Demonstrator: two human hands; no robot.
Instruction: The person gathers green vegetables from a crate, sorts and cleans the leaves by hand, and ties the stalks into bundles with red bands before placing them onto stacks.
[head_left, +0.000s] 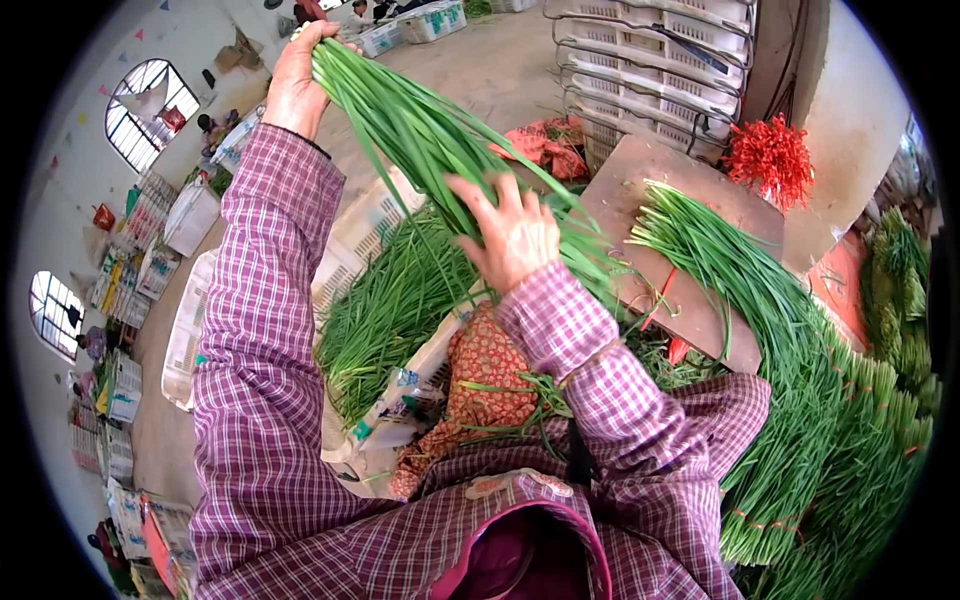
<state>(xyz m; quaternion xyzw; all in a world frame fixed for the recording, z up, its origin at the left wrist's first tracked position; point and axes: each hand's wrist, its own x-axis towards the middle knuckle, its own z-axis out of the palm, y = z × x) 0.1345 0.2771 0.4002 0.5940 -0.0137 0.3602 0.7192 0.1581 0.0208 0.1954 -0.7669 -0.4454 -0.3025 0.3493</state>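
Observation:
A bunch of long green stalks [410, 125] is held up at the top, its pale ends closed in my left hand [297, 85]. Against the middle of the same bunch lies my right hand [510, 228], fingers spread and slightly blurred. Loose green stalks [385, 310] fill a white crate [345, 240] below my hands. Another bunch [690, 230] rests on a brown board [625, 190] to the right. A red tie [658, 300] lies across the board's lower part.
Stacked white crates [650, 70] stand behind the board, beside a cluster of red ties [770, 160]. Tied green bundles [850, 420] are piled at the right. A patterned cloth [485, 370] lies near my lap. Other people and crates are at the far left.

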